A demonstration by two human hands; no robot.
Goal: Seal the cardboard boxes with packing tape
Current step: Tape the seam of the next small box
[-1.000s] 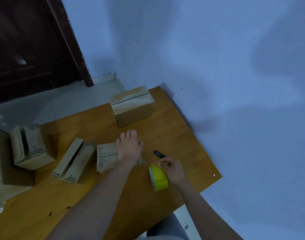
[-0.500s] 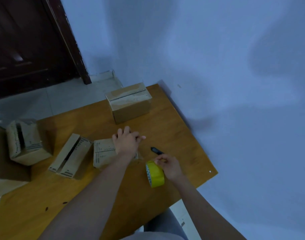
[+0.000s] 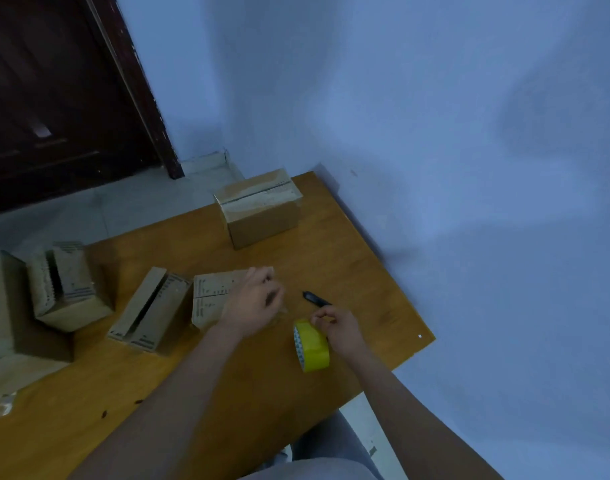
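On the tabletop [image 3: 199, 372], the left hand [image 3: 253, 306], flat on the small box [image 3: 213, 299] a second ago, is now curled, grip unclear; tape roll [image 3: 312, 346] pinched by right hand [image 3: 338, 327]. Taping judged imminent.

Orange-brown wooden worktop [image 3: 348, 244] was set with one edge against the blue wall. A closed cardboard box [image 3: 262, 209] with a taped top seam was stood at the far end, near the wall. Three more boxes were laid in a row nearer the middle: a printed box [image 3: 210, 299] lying flat, an untaped box [image 3: 151, 310] just beside it with its flap seam showing, and a tilted box [image 3: 66, 289] further left. A larger cardboard piece [image 3: 5, 299] was cut off by the left frame edge. A black cutter [image 3: 315, 298] was laid right of the printed box. A yellow tape roll [image 3: 312, 346] was stood on edge close to the near edge. Small scraps [image 3: 0, 405] were scattered at the near-left corner.
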